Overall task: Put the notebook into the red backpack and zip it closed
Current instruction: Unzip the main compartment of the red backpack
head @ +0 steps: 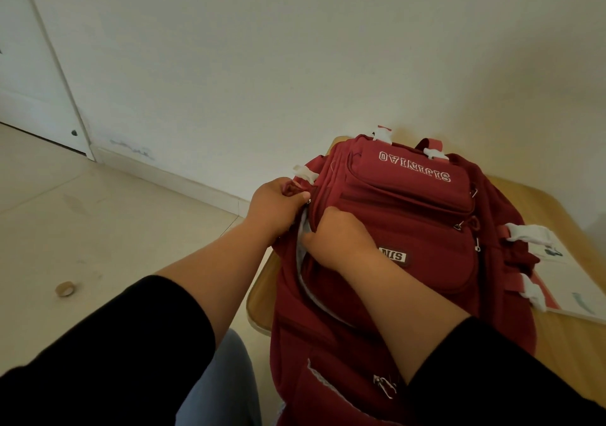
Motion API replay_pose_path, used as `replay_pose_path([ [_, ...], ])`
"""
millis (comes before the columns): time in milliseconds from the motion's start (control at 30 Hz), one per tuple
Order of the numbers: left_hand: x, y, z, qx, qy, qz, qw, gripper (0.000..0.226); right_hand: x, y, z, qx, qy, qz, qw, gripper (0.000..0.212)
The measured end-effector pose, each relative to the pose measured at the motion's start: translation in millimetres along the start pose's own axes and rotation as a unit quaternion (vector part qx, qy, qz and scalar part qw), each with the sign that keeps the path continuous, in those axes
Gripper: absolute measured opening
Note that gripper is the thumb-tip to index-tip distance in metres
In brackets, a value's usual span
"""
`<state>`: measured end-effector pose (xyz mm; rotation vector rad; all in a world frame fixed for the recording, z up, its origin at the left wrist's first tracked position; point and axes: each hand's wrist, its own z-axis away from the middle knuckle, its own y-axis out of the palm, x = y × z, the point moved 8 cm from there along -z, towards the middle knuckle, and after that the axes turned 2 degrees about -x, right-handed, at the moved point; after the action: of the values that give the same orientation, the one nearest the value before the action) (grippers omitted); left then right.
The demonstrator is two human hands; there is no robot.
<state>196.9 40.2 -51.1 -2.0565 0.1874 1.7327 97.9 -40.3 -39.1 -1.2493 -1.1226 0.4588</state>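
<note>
The red backpack (410,229) lies flat on a small wooden table (564,343), its white lettering facing up. Along its left side the main zipper gapes, showing a strip of grey lining (303,252). My left hand (278,207) pinches the fabric and the zipper pull at the far end of that gap. My right hand (337,238) grips the red fabric just beside the opening, knuckles up. A white notebook or booklet (570,281) lies on the table at the right, partly under the bag's straps.
The table stands against a white wall. A pale tiled floor lies to the left, with a small roll of tape (65,289) on it. A white door (29,74) is at the far left. My lap shows below the table edge.
</note>
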Motion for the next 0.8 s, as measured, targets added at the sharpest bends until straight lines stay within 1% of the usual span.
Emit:
replay_pose_path([
  [167,-5.7,3.9,-7.8,-0.011,0.005,-0.036,0.999,0.003,-3.0,1.2,2.6,0.001,-0.017,0.002,1.0,0.036],
  [233,-9.5,5.7,-12.0,-0.016,0.011,-0.061,0.998,0.006,-4.1,1.4,2.9,0.008,-0.017,-0.005,1.0,0.032],
  [300,-11.5,7.4,-17.2,-0.021,0.01,-0.074,0.997,0.004,-4.9,1.8,2.7,0.014,-0.016,-0.011,1.0,0.03],
  [400,-13.0,8.9,-23.1,-0.029,0.009,-0.098,0.995,0.016,-5.3,2.6,1.9,0.015,-0.02,-0.014,1.0,0.033],
  [567,-9.8,8.9,-26.2,-0.045,-0.002,-0.111,0.993,0.012,-6.5,3.9,0.9,0.017,-0.023,-0.017,0.999,0.035],
  [700,-2.7,4.0,-25.7,-0.066,-0.028,-0.087,0.994,0.02,-6.4,4.2,0.9,0.014,-0.032,-0.015,0.999,0.03],
  [800,1.3,-2.4,-21.5,-0.084,-0.049,-0.071,0.993,0.038,-6.7,3.6,0.5,0.005,-0.037,-0.015,0.999,0.034],
])
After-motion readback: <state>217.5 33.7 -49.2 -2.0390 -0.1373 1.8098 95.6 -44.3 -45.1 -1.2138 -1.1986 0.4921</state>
